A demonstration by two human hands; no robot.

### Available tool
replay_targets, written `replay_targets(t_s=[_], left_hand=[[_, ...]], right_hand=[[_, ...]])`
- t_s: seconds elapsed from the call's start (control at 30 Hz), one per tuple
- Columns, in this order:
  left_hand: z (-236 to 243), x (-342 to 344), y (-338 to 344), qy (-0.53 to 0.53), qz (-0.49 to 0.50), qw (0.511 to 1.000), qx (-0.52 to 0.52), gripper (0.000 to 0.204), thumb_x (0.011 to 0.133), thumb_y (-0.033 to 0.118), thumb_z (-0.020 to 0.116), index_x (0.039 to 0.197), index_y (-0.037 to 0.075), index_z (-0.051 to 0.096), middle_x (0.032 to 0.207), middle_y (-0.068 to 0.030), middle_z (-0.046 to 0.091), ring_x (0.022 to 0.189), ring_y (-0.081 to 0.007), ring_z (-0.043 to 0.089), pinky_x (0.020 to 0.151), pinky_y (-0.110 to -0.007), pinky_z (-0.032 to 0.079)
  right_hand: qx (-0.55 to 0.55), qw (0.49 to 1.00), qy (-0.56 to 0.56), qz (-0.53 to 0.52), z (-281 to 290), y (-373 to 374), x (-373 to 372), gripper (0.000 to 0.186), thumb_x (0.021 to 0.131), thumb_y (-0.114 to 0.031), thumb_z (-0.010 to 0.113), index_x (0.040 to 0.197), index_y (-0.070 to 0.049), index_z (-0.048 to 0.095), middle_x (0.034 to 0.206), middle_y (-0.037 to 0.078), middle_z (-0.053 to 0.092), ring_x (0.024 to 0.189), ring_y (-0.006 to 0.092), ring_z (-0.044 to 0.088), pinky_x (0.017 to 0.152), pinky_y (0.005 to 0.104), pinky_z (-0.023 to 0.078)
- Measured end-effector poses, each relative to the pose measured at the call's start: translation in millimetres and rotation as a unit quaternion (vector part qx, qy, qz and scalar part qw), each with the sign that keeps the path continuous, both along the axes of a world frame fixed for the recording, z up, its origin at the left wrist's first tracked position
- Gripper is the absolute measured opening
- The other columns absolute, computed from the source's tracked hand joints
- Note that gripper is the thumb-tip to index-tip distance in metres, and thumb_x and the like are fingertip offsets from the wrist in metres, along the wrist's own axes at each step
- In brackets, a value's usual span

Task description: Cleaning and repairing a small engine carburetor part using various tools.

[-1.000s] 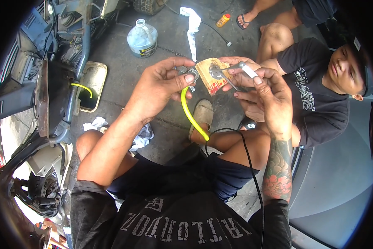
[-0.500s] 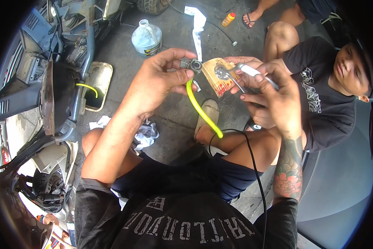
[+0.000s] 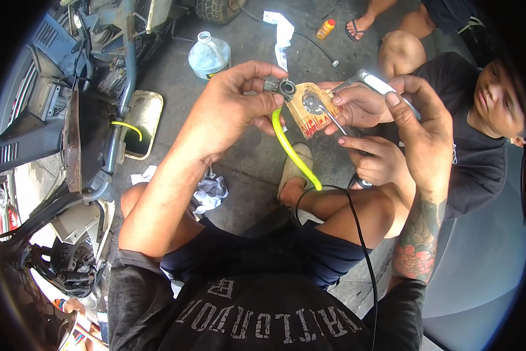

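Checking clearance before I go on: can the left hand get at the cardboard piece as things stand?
Probably yes, for a touch: the cardboard piece sits just right of the left hand, with only the metal part it holds seeming to lie between. Gripping looks harder.

Head view: left wide fisheye, head-worn, looking down, upright, rim dark.
Shirt [image 3: 263,292]: nearest, lower edge.
Left hand [image 3: 239,100], right hand [image 3: 425,117]: close, upper half.
Floor [image 3: 242,167]: beyond the hands.
Tyre [image 3: 217,9]: farther off, top edge.
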State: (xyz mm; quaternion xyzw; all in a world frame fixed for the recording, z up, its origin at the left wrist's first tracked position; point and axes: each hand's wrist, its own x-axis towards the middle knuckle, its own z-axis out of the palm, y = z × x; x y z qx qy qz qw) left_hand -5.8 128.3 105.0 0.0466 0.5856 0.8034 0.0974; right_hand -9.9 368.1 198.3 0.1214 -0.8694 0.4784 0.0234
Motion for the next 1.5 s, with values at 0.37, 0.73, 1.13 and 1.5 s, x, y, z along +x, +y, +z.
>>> replay_targets(t_s=[0.37, 0.73, 1.13, 1.5], left_hand=[[2, 6, -8, 0.012, 0.005, 1.000, 0.005, 0.035, 0.087, 0.004, 0.062, 0.120, -0.002, 0.053, 0.084, -0.0049, 0.060, 0.070, -0.0142, 0.065, 0.059, -0.023, 0.053], [4, 9, -8, 0.006, 0.010, 1.000, 0.022, 0.034, 0.086, 0.003, 0.062, 0.119, -0.001, 0.054, 0.087, -0.0052, 0.060, 0.069, -0.0148, 0.065, 0.059, -0.023, 0.053], [3, 1, 16, 0.001, -0.011, 0.999, 0.048, 0.030, 0.086, 0.000, 0.061, 0.115, -0.006, 0.055, 0.086, -0.0110, 0.061, 0.071, -0.0156, 0.064, 0.057, -0.024, 0.054], [8, 1, 24, 0.027, -0.027, 0.999, 0.034, 0.033, 0.087, 0.003, 0.062, 0.119, -0.001, 0.054, 0.092, -0.0058, 0.060, 0.073, -0.0139, 0.064, 0.059, -0.024, 0.055]], right_hand=[[-0.019, 0.997, -0.068, 0.026, -27, -13, 7, 0.013, 0.095, -0.008, 0.052, 0.103, 0.002, 0.052, 0.097, 0.013, 0.067, 0.077, 0.0162, 0.068, 0.053, 0.0241, 0.056], [-0.006, 1.000, -0.009, 0.007, -8, -8, 2, 0.016, 0.093, -0.011, 0.056, 0.102, 0.002, 0.056, 0.091, 0.008, 0.062, 0.082, 0.0135, 0.060, 0.063, 0.0237, 0.049], [0.008, 0.991, 0.130, 0.016, 30, 2, -3, 0.020, 0.092, -0.015, 0.060, 0.107, -0.003, 0.059, 0.078, -0.008, 0.054, 0.055, -0.0035, 0.031, 0.045, 0.0143, 0.020], [-0.007, 0.994, 0.093, 0.054, 23, -8, 5, 0.022, 0.091, -0.014, 0.061, 0.108, -0.001, 0.059, 0.079, -0.006, 0.054, 0.053, -0.0033, 0.030, 0.044, 0.0154, 0.019]])
